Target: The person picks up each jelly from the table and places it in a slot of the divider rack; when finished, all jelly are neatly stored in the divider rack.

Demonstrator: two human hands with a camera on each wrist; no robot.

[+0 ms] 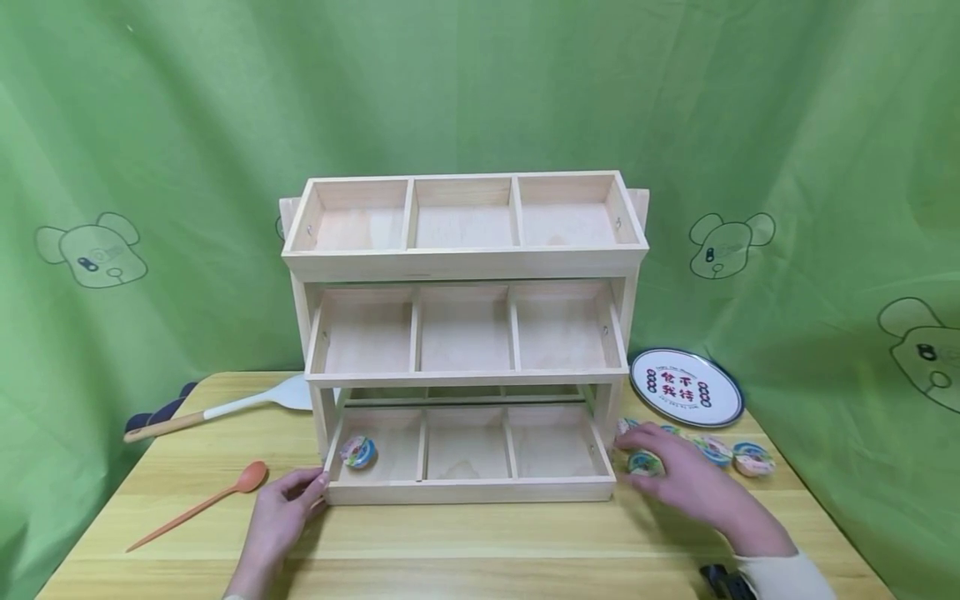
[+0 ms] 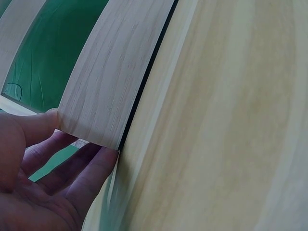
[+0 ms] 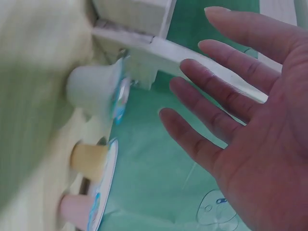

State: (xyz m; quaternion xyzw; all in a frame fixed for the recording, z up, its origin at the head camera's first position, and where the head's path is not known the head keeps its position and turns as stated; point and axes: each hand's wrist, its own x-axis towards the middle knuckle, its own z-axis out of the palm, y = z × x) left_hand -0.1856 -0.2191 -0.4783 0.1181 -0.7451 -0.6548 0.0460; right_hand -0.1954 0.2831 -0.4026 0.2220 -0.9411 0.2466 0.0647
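A three-tier wooden rack (image 1: 465,265) stands mid-table, each tray split into three compartments. My left hand (image 1: 281,508) pinches the front left corner of the bottom tray (image 1: 471,494); in the left wrist view, thumb and fingers lie on either side of the board's end (image 2: 103,82). One small jelly cup (image 1: 358,452) sits in that tray's left compartment. To the right of the rack, my right hand (image 1: 690,479) hovers by a green-lidded jelly cup (image 1: 645,463). Its fingers are spread and hold nothing in the right wrist view, with a pale jelly cup (image 3: 91,89) beyond the fingertips.
More jelly cups (image 1: 752,459) stand on the right of the table, before an oval plate (image 1: 686,387) with red lettering. At the left lie an orange spoon (image 1: 251,477) and a white spatula (image 1: 240,407) with a wooden handle. A green curtain (image 1: 465,83) hangs behind.
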